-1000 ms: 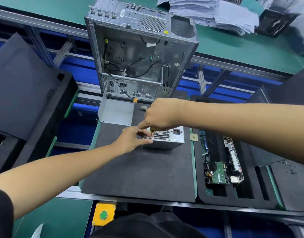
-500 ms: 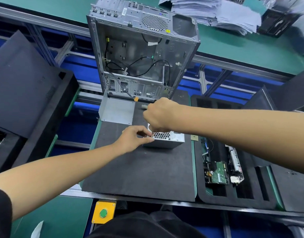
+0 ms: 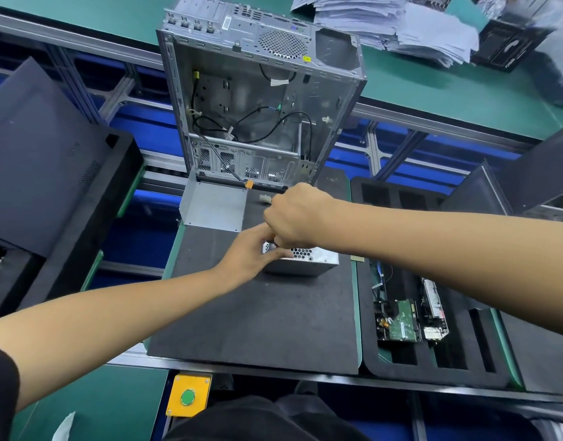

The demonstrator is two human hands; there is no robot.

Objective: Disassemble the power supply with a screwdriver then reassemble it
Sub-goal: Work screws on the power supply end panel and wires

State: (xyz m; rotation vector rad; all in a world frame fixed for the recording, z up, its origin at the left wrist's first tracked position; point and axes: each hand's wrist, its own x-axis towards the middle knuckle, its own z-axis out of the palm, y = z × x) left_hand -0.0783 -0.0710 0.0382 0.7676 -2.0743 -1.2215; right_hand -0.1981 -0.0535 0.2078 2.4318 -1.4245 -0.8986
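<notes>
Computer case (image 3: pixel 261 100): stood open at the far end of the black mat (image 3: pixel 257 319), its top cut off by the frame edge; a foam tray (image 3: pixel 432 370) of parts lay to the right. Power supply (image 3: pixel 308 261): sat mid-mat, its left end and top largely hidden by both hands. Right hand (image 3: pixel 294 216): fist curled over the unit's top, whatever it gripped hidden and the screwdriver not made out; left hand (image 3: pixel 250 254): fingers curled round the unit's near left corner, holding it.

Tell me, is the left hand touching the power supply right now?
Touching. The head view shows the left hand lying against the left end of the power supply, fingers over its vented top edge with no gap, just under the right hand.
</notes>
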